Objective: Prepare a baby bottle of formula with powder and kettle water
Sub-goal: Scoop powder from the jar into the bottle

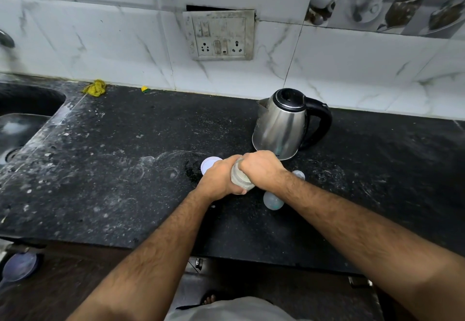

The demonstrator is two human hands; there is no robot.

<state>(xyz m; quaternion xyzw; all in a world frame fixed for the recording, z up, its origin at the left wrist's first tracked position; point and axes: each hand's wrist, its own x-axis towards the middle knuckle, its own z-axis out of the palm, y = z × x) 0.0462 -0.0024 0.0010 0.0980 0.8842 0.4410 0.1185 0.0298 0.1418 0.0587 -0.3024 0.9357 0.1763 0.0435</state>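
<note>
Looking down from the head camera, a clear baby bottle (242, 178) was seen gripped by both hands above the middle of the black stone countertop (125, 169). The left hand (221, 178) was curled round the bottle's lower body, its fingers wrapped beneath it. The right hand (261, 168) was clenched over the bottle's top, so the neck was hidden. Pale powder or liquid was visible through the bottle's wall; which of the two could not be told.

A white round lid (208, 165) was partly covered by the left hand, lying on the countertop just beside it. A translucent dome cap (273, 201) lay on the countertop under the right forearm, and a second small translucent piece (299, 175) was seen just beyond that forearm. A steel electric kettle (281, 124) with a black handle stood upright just behind the hands, toward the countertop's back edge. A yellow cloth (95, 88) lay at the back edge near the sink (22, 119), which occupied the left end.
</note>
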